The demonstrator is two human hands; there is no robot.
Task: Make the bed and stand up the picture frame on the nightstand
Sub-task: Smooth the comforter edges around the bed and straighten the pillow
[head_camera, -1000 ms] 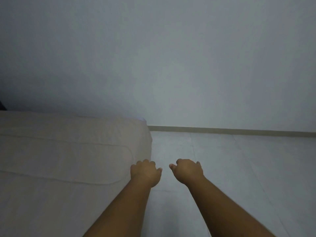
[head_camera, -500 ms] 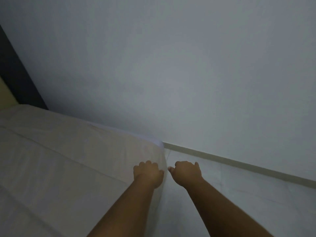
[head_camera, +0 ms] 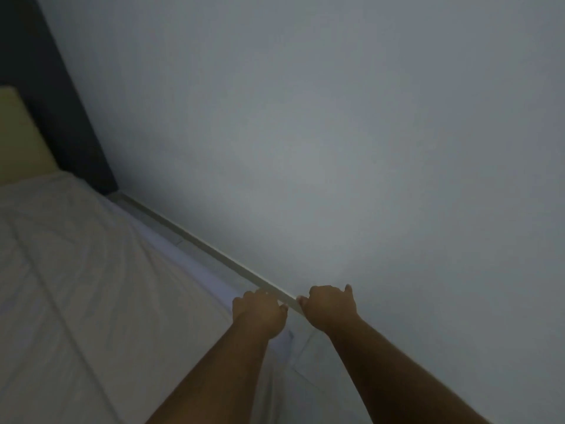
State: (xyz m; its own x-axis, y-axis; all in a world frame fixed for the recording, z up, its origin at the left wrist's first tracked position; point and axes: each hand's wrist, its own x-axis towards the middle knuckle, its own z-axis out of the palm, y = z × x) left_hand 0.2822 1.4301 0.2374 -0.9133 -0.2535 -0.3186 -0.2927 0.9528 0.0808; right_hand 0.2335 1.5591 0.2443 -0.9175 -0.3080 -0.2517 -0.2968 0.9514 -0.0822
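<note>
I'm leaning over the bed near its corner, with both arms reaching toward 12 o'clock. My left hand is hovering at the mattress edge and my right hand is sitting just beside it at 3 o'clock, in front of the wall. Both are clenched, knuckles up and thumbs tucked against the forefingers. I'm seeing no cloth running into either fist, though the palms are hidden from me.

The bed is filling the view from 7 to 10 o'clock. Its beige cover is lying fairly flat, with long creases running toward the dark headboard at 11 o'clock. A pale sheet is peeking out along the side facing the baseboard. The frame and the nightstand are not showing anywhere here, so that part is waiting.

I'm judging this as the squaring-up of the cover along the wall side. To do it well, I'm planning to:

1. pinch the cover's hem with both hands, set apart rather than side by side;
2. pull evenly toward 5 o'clock, so the creases are running out rather than bunching;
3. let the hem drop far enough to hide the sheet.

The gap beside the wall is looking narrow, so I'm thinking short, level tugs are suiting it better than 1 hard pull.
</note>
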